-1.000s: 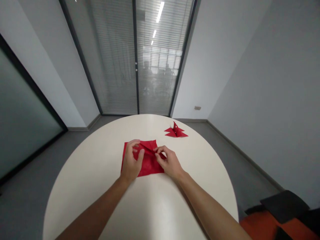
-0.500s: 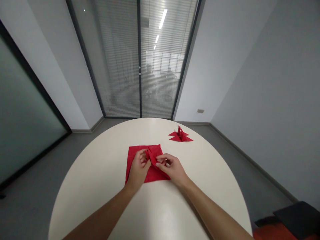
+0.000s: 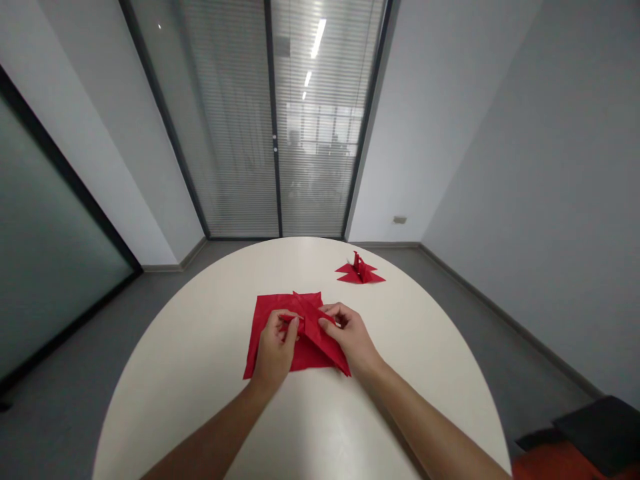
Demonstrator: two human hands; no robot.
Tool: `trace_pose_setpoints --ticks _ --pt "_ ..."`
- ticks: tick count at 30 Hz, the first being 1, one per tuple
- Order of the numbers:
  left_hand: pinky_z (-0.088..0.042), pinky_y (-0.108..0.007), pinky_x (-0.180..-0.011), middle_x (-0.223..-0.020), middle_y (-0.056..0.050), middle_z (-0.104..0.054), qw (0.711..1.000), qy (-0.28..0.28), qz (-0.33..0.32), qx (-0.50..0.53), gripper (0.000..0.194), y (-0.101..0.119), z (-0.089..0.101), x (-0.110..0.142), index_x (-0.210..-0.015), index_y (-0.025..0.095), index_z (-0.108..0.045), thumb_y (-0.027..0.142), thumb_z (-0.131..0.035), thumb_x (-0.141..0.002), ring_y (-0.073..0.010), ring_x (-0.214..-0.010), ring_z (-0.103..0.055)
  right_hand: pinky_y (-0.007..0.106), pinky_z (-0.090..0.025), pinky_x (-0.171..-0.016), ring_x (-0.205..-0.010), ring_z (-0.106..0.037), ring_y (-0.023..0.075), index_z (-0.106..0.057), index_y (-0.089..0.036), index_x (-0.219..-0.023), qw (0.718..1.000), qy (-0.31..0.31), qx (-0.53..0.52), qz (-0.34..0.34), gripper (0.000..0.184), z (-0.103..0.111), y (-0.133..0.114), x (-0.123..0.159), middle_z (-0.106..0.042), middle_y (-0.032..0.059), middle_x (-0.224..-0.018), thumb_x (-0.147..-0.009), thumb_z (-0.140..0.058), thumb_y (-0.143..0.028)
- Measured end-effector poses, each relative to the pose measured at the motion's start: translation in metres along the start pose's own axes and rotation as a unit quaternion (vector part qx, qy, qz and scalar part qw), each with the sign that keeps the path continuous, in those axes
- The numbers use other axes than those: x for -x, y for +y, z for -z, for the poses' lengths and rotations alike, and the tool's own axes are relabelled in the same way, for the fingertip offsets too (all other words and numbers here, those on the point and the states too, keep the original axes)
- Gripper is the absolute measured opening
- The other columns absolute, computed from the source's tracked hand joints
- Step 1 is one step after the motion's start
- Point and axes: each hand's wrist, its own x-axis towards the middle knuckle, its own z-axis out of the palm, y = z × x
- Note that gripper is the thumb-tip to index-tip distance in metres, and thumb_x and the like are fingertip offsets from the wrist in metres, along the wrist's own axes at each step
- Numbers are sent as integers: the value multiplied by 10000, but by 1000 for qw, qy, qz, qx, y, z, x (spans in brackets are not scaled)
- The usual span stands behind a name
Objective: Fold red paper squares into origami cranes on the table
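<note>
Both hands hold a piece of folded red origami paper point(image 3: 320, 337) between them, over the table's middle. My left hand point(image 3: 274, 350) pinches a narrow folded part on its left side between thumb and fingertips. On the other side, my right hand point(image 3: 350, 332) grips a broad flap, thumb on top and fingers behind. One point of the folded paper reaches down toward my right wrist, another points up and away from me. Beneath it lies a flat red paper sheet point(image 3: 265, 308), partly hidden by my left hand and the folded paper.
A red origami crane point(image 3: 361, 271) with spread wings stands toward the back right of the round white table point(image 3: 195, 347). Beyond the table is a glass partition with blinds point(image 3: 240, 167). A black and orange chair point(image 3: 595, 440) is at the lower right.
The folded paper has been turned and spread, so its broad flap and long points show more plainly. My left hand has shifted slightly down and left. The crane has stayed in place.
</note>
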Motion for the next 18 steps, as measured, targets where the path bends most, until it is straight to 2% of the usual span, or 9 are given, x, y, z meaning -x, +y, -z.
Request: trace_pose_setpoints --ticks 4,7,9,11,13,18 --pt "-540 -267 -690 -946 -42 -673 1000 -9 19 20 208 0 1 3 -950 208 -580 414 -554 -948 -169 -797 -656 263 -471 -640 -669 -609 137 -617 -187 -803 987 -46 -99 -114 294 6 -3 -1 -684 1 -778 -716 -831 -369" --pt "-531 -262 -679 -892 -30 -675 1000 -8 14 20 213 1 1 3 -917 207 -587 419 -581 -934 -165 -764 -656 244 -490 -643 -669 -631 124 -597 -181 -837 958 -102 -161 -216 345 11 -9 2 -673 -10 -769 -677 -872 -314" --pt "-523 -259 -633 -867 -23 -674 999 -13 24 29 223 2 1 4 -931 209 -584 432 -587 -927 -157 -703 -644 241 -511 -677 -708 -651 124 -584 -176 -857 939 -128 -190 -256 364 14 -14 4 -672 -8 -794 -670 -880 -278" --pt "-531 -267 -635 -910 -33 -680 998 -22 40 53 252 3 0 6 -1002 212 -583 452 -580 -926 -162 -720 -652 246 -529 -715 -746 -664 127 -575 -174 -874 930 -146 -211 -263 367 16 -17 5 -671 -7 -817 -677 -875 -253" --pt "-554 -291 -709 -1035 -64 -678 994 -39 53 89 305 5 -2 10 -1104 216 -568 458 -587 -919 -185 -843 -674 253 -541 -746 -771 -671 129 -565 -177 -886 929 -149 -234 -245 366 16 -17 6 -675 -6 -845 -688 -867 -244" --pt "-533 -362 -944 -1326 -124 -581 972 -125 73 185 502 9 -6 17 -1255 229 -486 391 -714 -838 -237 -1119 -643 228 -536 -684 -706 -663 109 -555 -201 -929 946 -120 -247 -174 392 10 -11 6 -686 -21 -855 -681 -858 -215"
